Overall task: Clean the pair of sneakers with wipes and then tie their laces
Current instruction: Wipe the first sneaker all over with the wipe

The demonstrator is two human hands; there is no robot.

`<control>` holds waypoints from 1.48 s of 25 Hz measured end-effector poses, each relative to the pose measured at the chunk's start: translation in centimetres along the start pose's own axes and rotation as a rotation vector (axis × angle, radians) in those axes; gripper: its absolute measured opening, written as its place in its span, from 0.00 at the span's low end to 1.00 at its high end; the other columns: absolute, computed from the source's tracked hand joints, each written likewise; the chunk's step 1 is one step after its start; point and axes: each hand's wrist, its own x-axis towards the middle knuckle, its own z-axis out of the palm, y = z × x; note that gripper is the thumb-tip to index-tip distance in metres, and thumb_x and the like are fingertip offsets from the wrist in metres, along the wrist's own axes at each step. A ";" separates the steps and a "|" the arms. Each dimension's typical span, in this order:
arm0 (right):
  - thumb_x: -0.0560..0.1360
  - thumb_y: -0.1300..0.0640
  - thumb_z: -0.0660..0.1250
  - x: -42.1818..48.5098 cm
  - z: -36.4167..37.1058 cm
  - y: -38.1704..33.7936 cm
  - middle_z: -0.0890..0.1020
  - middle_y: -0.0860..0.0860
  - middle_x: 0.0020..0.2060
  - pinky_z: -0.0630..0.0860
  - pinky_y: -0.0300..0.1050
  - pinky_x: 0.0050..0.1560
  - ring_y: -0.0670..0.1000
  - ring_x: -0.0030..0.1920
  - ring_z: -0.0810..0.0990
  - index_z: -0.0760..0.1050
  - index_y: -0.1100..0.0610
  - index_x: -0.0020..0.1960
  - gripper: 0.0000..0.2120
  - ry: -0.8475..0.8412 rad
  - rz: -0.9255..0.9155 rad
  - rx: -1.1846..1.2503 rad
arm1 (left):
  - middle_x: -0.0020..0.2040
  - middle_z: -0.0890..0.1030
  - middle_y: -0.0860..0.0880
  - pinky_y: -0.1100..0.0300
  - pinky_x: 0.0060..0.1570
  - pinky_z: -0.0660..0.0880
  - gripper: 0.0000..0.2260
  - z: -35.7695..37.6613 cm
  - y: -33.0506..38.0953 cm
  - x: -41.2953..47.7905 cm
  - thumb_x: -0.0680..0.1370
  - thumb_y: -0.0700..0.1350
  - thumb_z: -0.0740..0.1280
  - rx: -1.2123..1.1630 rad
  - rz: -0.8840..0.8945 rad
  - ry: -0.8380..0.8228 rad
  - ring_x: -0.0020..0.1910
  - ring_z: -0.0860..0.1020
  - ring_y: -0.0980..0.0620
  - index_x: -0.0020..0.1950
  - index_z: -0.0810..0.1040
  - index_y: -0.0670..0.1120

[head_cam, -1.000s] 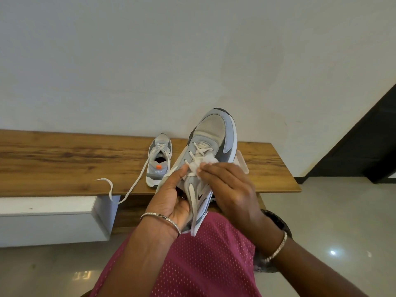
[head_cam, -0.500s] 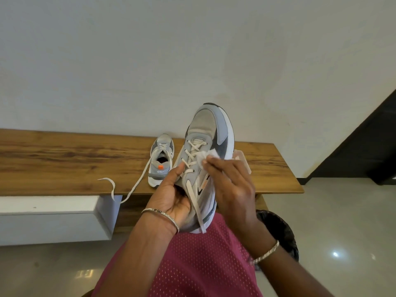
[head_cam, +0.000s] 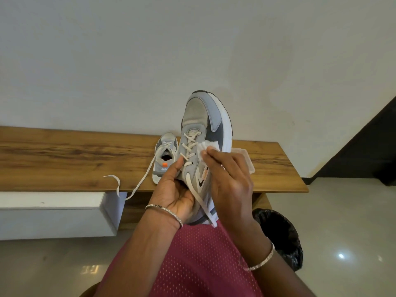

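I hold a grey and white sneaker (head_cam: pixel 205 118) toe-up above my lap. My left hand (head_cam: pixel 173 189) grips its heel end from the left, thumb up along the eyelets. My right hand (head_cam: pixel 229 176) presses a white wipe (head_cam: pixel 209 146) with its fingertips against the shoe's right side, beside the laces. One loose lace hangs down across the shoe. The second sneaker (head_cam: pixel 165 155) stands on the wooden bench (head_cam: pixel 64 159), its untied lace trailing over the front edge.
A clear wipe packet (head_cam: pixel 246 159) lies on the bench behind my right hand. A bin with a black liner (head_cam: pixel 280 236) stands on the tiled floor to the right. A white ledge (head_cam: pixel 53 213) sits under the bench at left.
The shoe has tilted more upright and risen. My right hand has slid the wipe from the laces toward the shoe's right side.
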 end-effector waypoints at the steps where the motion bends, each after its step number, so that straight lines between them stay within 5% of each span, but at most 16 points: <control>1: 0.75 0.64 0.72 -1.0 -0.2 -0.8 0.83 0.58 0.55 0.79 0.47 0.53 0.54 0.54 0.79 0.82 0.64 0.58 0.12 -0.013 -0.012 0.023 | 0.59 0.83 0.37 0.44 0.44 0.84 0.17 -0.1 0.3 0.0 0.78 0.47 0.69 -0.019 -0.002 -0.014 0.52 0.85 0.39 0.63 0.80 0.38; 8: 0.77 0.63 0.70 -3.6 -0.5 -2.4 0.83 0.58 0.57 0.77 0.44 0.59 0.54 0.56 0.80 0.81 0.64 0.59 0.11 -0.010 -0.020 0.050 | 0.61 0.81 0.38 0.46 0.39 0.84 0.25 -0.7 0.5 0.8 0.76 0.49 0.70 -0.043 -0.035 -0.036 0.50 0.85 0.39 0.71 0.75 0.40; 11: 0.77 0.63 0.70 -0.2 0.1 -0.3 0.83 0.59 0.55 0.78 0.45 0.57 0.55 0.55 0.80 0.82 0.65 0.58 0.11 0.087 0.019 -0.017 | 0.63 0.81 0.39 0.44 0.43 0.83 0.20 -0.5 -0.5 0.5 0.80 0.49 0.68 -0.034 -0.035 -0.080 0.55 0.84 0.39 0.69 0.77 0.40; 15: 0.77 0.63 0.70 0.0 0.4 -0.4 0.84 0.59 0.54 0.78 0.45 0.57 0.53 0.55 0.79 0.82 0.65 0.57 0.10 0.162 0.036 0.011 | 0.57 0.83 0.36 0.41 0.41 0.83 0.18 0.0 -1.2 0.0 0.81 0.48 0.65 -0.122 -0.031 -0.113 0.49 0.85 0.37 0.59 0.82 0.35; 21: 0.82 0.57 0.63 -5.6 -0.3 -1.7 0.83 0.58 0.54 0.79 0.45 0.53 0.53 0.54 0.80 0.80 0.63 0.62 0.14 0.033 0.109 0.042 | 0.59 0.83 0.39 0.42 0.50 0.81 0.19 -0.5 0.3 1.1 0.79 0.48 0.68 -0.088 0.075 -0.014 0.54 0.84 0.41 0.67 0.79 0.41; 29: 0.79 0.64 0.67 0.9 0.7 1.2 0.83 0.59 0.54 0.81 0.47 0.50 0.55 0.53 0.81 0.80 0.66 0.60 0.11 0.216 0.104 -0.007 | 0.59 0.83 0.38 0.42 0.46 0.83 0.17 -0.4 -1.2 0.4 0.80 0.47 0.66 -0.054 0.034 -0.043 0.51 0.85 0.39 0.64 0.80 0.40; 33: 0.80 0.60 0.66 -2.2 0.6 0.7 0.83 0.58 0.53 0.78 0.42 0.55 0.52 0.54 0.80 0.80 0.65 0.61 0.13 0.161 0.089 -0.060 | 0.60 0.83 0.39 0.43 0.42 0.84 0.17 -0.6 -0.6 0.7 0.81 0.49 0.66 -0.050 0.051 -0.034 0.51 0.85 0.39 0.66 0.79 0.41; 37: 0.83 0.57 0.60 -5.4 0.4 0.6 0.84 0.57 0.51 0.82 0.45 0.50 0.52 0.53 0.81 0.81 0.64 0.59 0.15 0.109 0.112 -0.024 | 0.56 0.85 0.40 0.43 0.44 0.83 0.16 -0.7 0.0 0.9 0.80 0.47 0.67 -0.009 0.094 0.002 0.48 0.86 0.41 0.64 0.80 0.41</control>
